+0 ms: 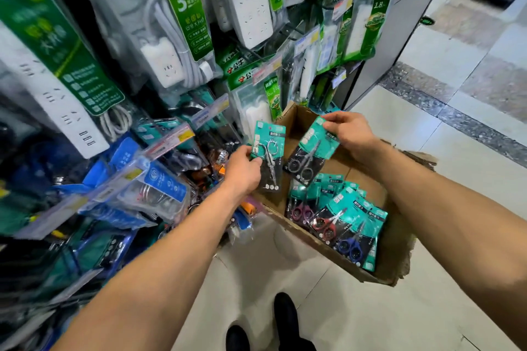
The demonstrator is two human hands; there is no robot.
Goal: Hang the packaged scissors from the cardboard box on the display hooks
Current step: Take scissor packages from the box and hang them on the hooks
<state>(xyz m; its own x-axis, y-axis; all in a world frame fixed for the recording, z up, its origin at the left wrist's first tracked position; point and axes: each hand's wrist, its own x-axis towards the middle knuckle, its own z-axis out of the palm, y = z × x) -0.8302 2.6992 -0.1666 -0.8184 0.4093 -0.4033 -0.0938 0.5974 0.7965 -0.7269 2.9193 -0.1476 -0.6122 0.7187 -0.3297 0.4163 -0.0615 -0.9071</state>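
Forearms [176, 251] out: left hand [242, 171] pinches silver scissors pack [269, 148], right hand [353, 134] pinches grey-handled pack [312, 148] by its header; likely light, stiff, slick.

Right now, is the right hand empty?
No, the right hand pinches a teal scissors pack by its top edge, above the cardboard box.
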